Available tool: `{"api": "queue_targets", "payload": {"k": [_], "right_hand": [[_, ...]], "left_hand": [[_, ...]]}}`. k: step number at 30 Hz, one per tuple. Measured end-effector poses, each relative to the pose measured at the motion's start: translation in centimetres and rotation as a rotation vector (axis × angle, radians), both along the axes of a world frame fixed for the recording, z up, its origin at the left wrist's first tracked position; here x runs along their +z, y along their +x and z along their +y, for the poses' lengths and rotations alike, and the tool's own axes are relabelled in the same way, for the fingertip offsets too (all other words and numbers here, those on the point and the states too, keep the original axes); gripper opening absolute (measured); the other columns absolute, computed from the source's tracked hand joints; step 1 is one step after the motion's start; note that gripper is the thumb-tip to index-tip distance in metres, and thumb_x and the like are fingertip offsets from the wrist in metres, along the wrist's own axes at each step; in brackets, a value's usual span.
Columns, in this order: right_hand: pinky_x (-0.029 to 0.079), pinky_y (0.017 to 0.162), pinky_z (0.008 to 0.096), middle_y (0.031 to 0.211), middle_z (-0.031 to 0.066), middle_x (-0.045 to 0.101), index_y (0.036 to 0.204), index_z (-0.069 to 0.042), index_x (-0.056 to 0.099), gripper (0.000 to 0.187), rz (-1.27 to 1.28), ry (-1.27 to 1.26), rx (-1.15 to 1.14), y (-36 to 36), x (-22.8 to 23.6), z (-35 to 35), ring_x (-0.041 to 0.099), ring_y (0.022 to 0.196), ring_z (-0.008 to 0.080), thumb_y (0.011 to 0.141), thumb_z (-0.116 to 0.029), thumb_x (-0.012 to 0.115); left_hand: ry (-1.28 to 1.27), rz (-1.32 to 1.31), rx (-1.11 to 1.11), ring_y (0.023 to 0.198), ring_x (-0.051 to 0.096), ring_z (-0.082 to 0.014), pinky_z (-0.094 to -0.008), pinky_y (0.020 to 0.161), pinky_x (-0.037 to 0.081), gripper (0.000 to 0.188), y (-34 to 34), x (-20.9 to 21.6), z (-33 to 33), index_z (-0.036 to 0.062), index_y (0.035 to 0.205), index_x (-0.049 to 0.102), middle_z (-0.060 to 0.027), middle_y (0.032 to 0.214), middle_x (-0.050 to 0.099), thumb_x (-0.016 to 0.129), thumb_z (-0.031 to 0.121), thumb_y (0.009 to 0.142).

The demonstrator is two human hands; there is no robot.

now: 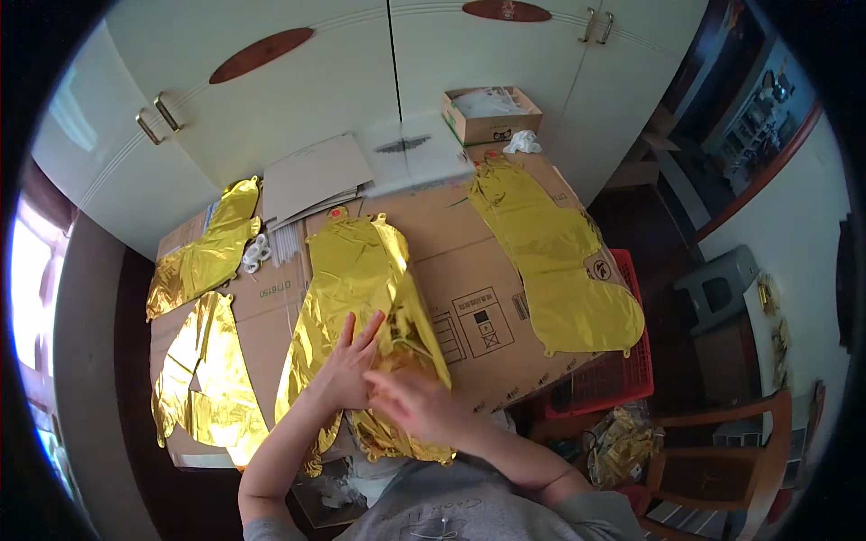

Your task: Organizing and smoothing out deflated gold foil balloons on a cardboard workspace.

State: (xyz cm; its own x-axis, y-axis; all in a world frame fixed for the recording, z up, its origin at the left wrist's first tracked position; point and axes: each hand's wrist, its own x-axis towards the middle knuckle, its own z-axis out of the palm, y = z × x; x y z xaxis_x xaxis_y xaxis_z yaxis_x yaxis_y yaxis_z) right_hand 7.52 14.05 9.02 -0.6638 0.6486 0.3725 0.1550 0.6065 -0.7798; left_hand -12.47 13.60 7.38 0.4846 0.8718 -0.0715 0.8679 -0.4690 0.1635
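A flat gold foil balloon lies in front of me on the cardboard-covered table, its lower end hanging at the near edge. My left hand rests on it with fingers spread. Just to the right, my right hand is over the same foil, pointing left; motion smears its fingers. On the right lies another flat gold foil balloon, curved at its near end. Two more pieces are at the left: a gold foil balloon farther back and a shiny gold foil balloon nearer me.
Stacked grey cardboard sheets lie at the back, near white rolls. A cardboard box with clear plastic stands against the white cabinet. Beside the table are a red crate, crumpled gold foil and a wooden chair.
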Motion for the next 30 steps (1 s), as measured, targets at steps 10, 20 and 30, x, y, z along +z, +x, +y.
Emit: {"api": "queue_targets", "payload": {"k": [10, 20, 30], "right_hand": [[0.023, 0.112, 0.0552, 0.137, 0.0194, 0.048, 0.137, -0.005, 0.043, 0.046, -0.378, 0.272, -0.104, 4.5, -3.2, 8.0, 0.038, 0.134, 0.0373, 0.095, -0.021, 0.052], [0.026, 0.112, 0.0534, 0.142, 0.0209, 0.040, 0.131, -0.007, 0.043, 0.045, -0.322, 0.293, 0.060, 2.8, -3.2, 8.8, 0.037, 0.134, 0.0373, 0.095, -0.031, 0.054], [0.028, 0.111, 0.0530, 0.138, 0.0189, 0.044, 0.131, -0.006, 0.042, 0.049, -0.265, 0.260, 0.055, 3.9, -2.8, 8.2, 0.041, 0.131, 0.0380, 0.090, -0.027, 0.061]], "left_hand": [[0.021, -0.162, -0.009, 0.145, 0.017, -0.0332, -0.0614, 0.115, 0.004, 0.074, -0.1, 0.3, -0.3, 0.0131, 0.139, 0.047, -0.0100, 0.149, 0.036, 0.062, 0.047, 0.075], [0.012, -0.261, -0.023, 0.139, 0.032, -0.0309, -0.0580, 0.117, 0.005, 0.058, -1.4, -0.9, -0.2, 0.0140, 0.137, 0.050, -0.0105, 0.143, 0.045, 0.055, 0.038, 0.084], [0.329, -0.399, 0.331, 0.121, 0.048, -0.0322, -0.0480, 0.098, 0.039, 0.048, -0.5, 3.6, -0.7, 0.0123, 0.125, 0.059, -0.0106, 0.127, 0.055, 0.063, 0.014, 0.076]]}}
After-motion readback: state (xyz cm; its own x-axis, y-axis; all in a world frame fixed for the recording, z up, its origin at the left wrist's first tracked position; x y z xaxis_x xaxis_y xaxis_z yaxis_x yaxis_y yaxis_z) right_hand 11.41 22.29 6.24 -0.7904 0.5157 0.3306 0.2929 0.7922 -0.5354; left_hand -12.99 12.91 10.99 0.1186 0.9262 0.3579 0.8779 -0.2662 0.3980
